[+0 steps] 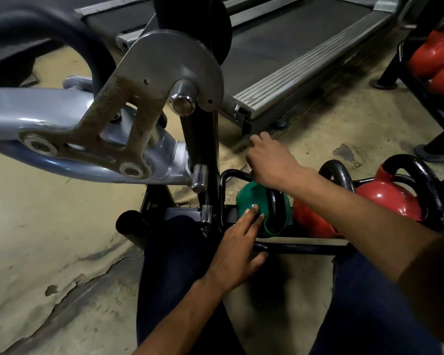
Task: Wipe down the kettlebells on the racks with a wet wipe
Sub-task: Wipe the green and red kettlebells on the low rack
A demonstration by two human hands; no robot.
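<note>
Green smooth coating covers the kettlebell (250, 197) under inspection. It sits at the left end of the low black rack (300, 248), its black handle (274, 206) turned toward you. A red kettlebell (313, 221) lies just beside it on the right, and a second red kettlebell (387, 198) stands further along.

Judged handling: a dense, rigid, heavy item whose shell is likely to turn slick once damp. Do not lift it by the body. If it needs turning, take the handle loop, the 1 sure purchase, and roll it within the rack rails.

Your left hand (237, 252) lies flat with fingers straight. Its fingertips (250, 210) press the near-left flank of the bell as a brace, and it grasps nothing.

Your right hand (272, 160) reaches across over the top of the bell, wrist bent down, fingers curled under and away from the camera. A pale sliver (249, 170) shows below the knuckles and may be the wet wipe. You cannot tell what this hand holds, if anything.
</note>
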